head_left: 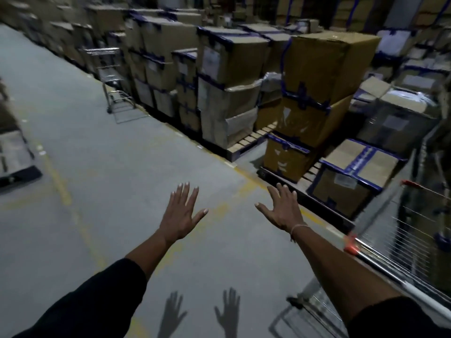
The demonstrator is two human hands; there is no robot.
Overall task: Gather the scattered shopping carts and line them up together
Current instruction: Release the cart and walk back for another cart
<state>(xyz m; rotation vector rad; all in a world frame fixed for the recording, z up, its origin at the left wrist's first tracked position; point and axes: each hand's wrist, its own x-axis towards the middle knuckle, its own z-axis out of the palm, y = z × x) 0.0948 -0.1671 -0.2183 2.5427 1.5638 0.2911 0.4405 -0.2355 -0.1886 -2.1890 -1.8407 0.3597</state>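
- Two hands are raised over the aisle floor [102, 181], the left hand [180, 213] and the right hand [283, 211] both with fingers straight and spread wide, gripping nothing; their shadows fall on the concrete below the forearms
- One shopping cart [400, 242], wire-sided with a red-capped handle, stands just beside the right forearm, close against the pallets; judged to be the line-up spot, since it is parked clear of the walkway
- One far cart [111, 79] stands well beyond the left hand, up the aisle, pressed near the stacked boxes; it appears tiered and empty, though blur hides detail
- Many cardboard boxes [327, 67] with blue tape rise on wooden pallets [251, 140] beyond the right hand, which explains why carts sit along the yellow floor line [246, 175] rather than among the stock
- Judgement: neither cart is in hand, so the likely next step is walking to the far cart and bringing it alongside the near one
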